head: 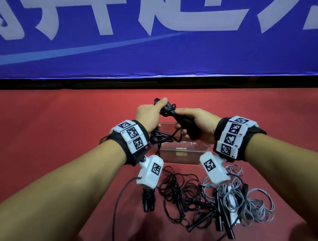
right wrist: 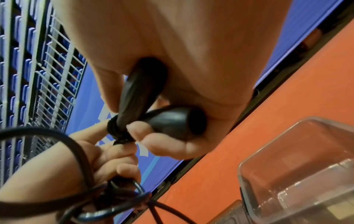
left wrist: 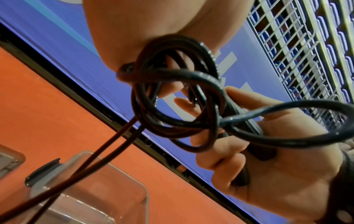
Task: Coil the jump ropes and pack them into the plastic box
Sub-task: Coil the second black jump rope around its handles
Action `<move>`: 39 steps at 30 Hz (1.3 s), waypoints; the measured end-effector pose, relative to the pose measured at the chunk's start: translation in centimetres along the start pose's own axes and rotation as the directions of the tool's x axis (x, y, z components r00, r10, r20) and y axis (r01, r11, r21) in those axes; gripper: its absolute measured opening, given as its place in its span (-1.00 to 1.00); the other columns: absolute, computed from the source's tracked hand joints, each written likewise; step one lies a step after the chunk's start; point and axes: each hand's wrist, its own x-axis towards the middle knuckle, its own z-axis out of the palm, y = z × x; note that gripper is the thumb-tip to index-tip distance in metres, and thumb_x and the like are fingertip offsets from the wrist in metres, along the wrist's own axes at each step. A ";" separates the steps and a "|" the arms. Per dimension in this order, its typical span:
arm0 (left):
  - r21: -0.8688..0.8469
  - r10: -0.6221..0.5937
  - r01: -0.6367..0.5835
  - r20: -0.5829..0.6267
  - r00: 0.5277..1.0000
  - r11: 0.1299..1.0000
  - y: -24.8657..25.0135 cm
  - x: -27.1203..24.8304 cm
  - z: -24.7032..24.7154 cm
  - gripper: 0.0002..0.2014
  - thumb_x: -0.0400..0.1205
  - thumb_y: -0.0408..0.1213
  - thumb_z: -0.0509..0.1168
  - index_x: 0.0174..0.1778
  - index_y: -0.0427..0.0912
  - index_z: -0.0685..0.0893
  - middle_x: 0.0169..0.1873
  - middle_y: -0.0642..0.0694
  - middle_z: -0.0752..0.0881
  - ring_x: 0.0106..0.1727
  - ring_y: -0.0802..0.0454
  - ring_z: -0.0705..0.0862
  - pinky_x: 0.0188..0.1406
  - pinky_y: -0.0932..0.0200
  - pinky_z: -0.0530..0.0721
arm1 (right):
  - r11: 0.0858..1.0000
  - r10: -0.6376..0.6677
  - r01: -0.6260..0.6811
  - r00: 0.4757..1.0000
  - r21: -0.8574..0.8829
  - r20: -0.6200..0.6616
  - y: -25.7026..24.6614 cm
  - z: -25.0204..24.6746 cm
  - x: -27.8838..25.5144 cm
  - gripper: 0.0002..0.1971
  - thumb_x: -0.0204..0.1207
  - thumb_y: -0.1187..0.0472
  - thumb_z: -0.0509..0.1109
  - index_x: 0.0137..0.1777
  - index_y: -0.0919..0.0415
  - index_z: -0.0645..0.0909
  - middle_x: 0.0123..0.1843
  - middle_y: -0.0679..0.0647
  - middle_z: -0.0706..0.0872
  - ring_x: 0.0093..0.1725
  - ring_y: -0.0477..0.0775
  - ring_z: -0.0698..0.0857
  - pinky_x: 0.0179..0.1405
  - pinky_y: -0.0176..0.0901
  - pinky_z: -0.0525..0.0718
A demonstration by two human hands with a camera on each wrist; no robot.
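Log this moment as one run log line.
left hand: grips rope loops | right hand: grips black handles | plastic box: empty | other ropes: loose on table

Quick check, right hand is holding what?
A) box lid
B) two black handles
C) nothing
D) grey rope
B: the right hand grips two black handles with black cord wound at their necks, while the left hand holds the cord loops above the box.

Black jump rope point(head: 167, 108) at 12 o'clock, grey rope point(head: 254, 204) at 5, clear plastic box point(head: 183, 154), red floor point(head: 42, 128), blue white-lettered banner point(head: 149, 51).
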 end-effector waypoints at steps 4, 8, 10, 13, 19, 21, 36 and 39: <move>0.009 0.038 -0.039 0.046 0.998 0.999 -0.1 -0.2 -0.2 -0.56 0.66 0.05 0.42 -0.44 -0.12 0.53 -0.71 0.09 0.35 -0.72 0.11 0.32 -0.42 0.16 0.42 | 0.999 -0.016 0.019 0.996 -0.031 0.083 0.0 -0.7 0.0 -0.64 0.71 -0.03 0.26 0.47 -0.05 0.57 -0.33 -0.02 0.54 -0.46 -0.11 0.45 -0.54 -0.34 0.41; 0.066 0.100 -0.104 0.055 0.993 0.992 0.0 -0.5 -0.3 -0.50 0.66 0.11 0.40 -0.51 -0.06 0.46 -0.66 0.05 0.34 -0.67 0.09 0.34 -0.36 0.14 0.44 | 0.966 -0.170 0.182 0.982 -0.183 0.080 0.0 -0.9 -0.4 -0.64 0.70 0.12 0.33 0.47 -0.07 0.61 -0.25 0.05 0.62 -0.41 -0.04 0.57 -0.51 -0.35 0.52; 0.120 0.133 -0.136 0.033 0.991 0.984 -0.1 -0.6 -0.3 -0.43 0.65 0.17 0.38 -0.57 -0.03 0.37 -0.66 0.02 0.34 -0.64 0.03 0.34 -0.31 0.09 0.44 | 0.939 -0.254 0.264 0.964 -0.220 0.073 0.2 -0.7 -0.4 -0.70 0.68 0.17 0.37 0.36 -0.08 0.67 -0.21 0.10 0.64 -0.36 0.01 0.62 -0.37 -0.28 0.64; 0.187 0.157 -0.158 0.019 0.987 0.970 -0.3 -0.5 -0.4 -0.41 0.64 0.24 0.35 -0.56 -0.07 0.38 -0.65 -0.01 0.36 -0.59 -0.01 0.35 -0.31 0.08 0.46 | 0.864 -0.363 0.361 0.930 -0.352 0.063 0.3 -0.3 -0.3 -0.78 0.70 0.21 0.36 0.27 -0.05 0.67 -0.21 0.18 0.64 -0.37 0.06 0.67 -0.29 -0.17 0.73; 0.196 0.104 -0.105 0.018 0.994 0.975 0.0 -0.8 0.0 -0.39 0.68 0.23 0.30 -0.57 -0.13 0.47 -0.67 -0.03 0.49 -0.72 0.04 0.43 -0.40 0.15 0.49 | 0.415 -0.583 0.322 0.812 -0.851 0.023 0.6 -0.9 0.1 -0.67 0.68 -0.03 0.34 0.43 -0.18 0.58 -0.22 -0.07 0.79 -0.34 0.02 0.78 -0.19 0.09 0.79; 0.215 0.075 -0.074 0.005 0.997 0.974 0.2 -1.0 0.2 -0.40 0.68 0.22 0.29 -0.52 -0.17 0.54 -0.63 -0.03 0.56 -0.68 0.01 0.47 -0.44 0.18 0.49 | 0.278 -0.637 0.259 0.770 -0.925 0.024 1.0 -1.2 0.1 -0.61 0.67 -0.09 0.31 0.50 -0.23 0.51 -0.14 -0.11 0.79 -0.20 0.08 0.78 -0.15 0.02 0.75; 0.037 -0.132 0.133 -0.028 0.991 0.990 1.1 -1.1 0.6 -0.65 0.66 -0.02 0.35 -0.22 -0.27 0.69 -0.74 0.04 0.47 -0.74 0.04 0.37 -0.49 0.17 0.43 | 0.402 -0.525 0.199 0.850 -0.894 -0.047 1.1 0.5 0.6 -0.42 0.68 0.05 0.35 0.64 -0.34 0.30 -0.10 -0.09 0.71 -0.20 0.08 0.67 -0.18 -0.10 0.62; 0.001 -0.119 0.119 -0.009 0.993 0.993 1.1 -1.3 0.5 -0.67 0.69 -0.04 0.35 -0.24 -0.25 0.67 -0.73 0.06 0.45 -0.73 0.06 0.35 -0.50 0.17 0.43 | 0.793 -0.404 0.330 0.914 -0.511 -0.036 1.1 0.8 0.3 -0.37 0.62 0.28 0.44 0.62 -0.18 0.38 -0.19 0.04 0.68 -0.38 0.10 0.56 -0.35 -0.18 0.57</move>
